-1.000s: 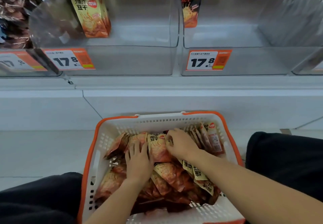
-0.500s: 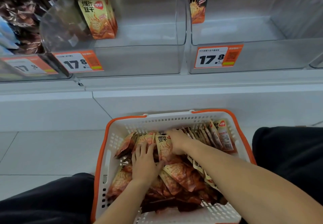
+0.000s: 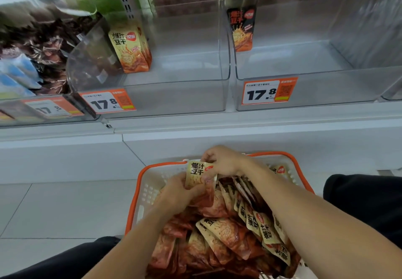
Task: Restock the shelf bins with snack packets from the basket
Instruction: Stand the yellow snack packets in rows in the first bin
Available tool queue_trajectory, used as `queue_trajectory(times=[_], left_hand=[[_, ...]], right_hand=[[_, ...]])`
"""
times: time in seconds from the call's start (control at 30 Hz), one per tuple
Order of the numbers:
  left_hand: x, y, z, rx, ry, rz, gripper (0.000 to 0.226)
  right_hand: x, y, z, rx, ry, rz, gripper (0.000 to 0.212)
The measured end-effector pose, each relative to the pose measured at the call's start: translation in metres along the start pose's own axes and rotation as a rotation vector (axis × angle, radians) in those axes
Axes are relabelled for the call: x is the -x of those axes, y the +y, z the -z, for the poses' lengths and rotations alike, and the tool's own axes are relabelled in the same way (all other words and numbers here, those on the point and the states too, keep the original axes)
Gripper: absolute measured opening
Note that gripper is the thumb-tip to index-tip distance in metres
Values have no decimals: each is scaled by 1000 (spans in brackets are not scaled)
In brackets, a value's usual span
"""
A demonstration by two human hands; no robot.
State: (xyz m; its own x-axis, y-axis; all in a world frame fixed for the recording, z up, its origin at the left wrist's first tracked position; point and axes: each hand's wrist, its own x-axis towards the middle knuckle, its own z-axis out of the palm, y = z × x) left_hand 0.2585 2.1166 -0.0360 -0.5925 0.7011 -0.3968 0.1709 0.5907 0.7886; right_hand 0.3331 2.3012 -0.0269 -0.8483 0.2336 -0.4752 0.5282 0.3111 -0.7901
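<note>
**Packets gathered at the basket, bins waiting**

Snack packets [image 3: 228,235] lay heaped in the orange-rimmed basket [image 3: 139,183] between my knees. My left hand [image 3: 178,194] curled round the lower edge of an upright yellow packet [image 3: 196,175]; my right hand [image 3: 224,162] pinched its top, fingers bent over it. Whether more packets were stacked behind it, I could not tell. Step in hand, as I judged: lifting a bunch clear of the pile. Next move called for raising it over the shelf lip into the middle clear bin [image 3: 185,96], where a few matching packets [image 3: 130,48] stood at the left wall. Beyond, the right bin [image 3: 326,87] held one dark packet [image 3: 241,28].
</note>
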Motion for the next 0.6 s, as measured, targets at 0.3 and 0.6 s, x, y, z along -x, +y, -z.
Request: queue_trajectory(times=[0.3, 0.6], left_hand=[[7, 123, 150, -220, -44, -289, 11], [8, 127, 180, -143, 559, -668, 26]], right_hand=[[37, -113, 23, -416, 29, 346, 39], [40, -211, 41, -61, 647, 642, 24]])
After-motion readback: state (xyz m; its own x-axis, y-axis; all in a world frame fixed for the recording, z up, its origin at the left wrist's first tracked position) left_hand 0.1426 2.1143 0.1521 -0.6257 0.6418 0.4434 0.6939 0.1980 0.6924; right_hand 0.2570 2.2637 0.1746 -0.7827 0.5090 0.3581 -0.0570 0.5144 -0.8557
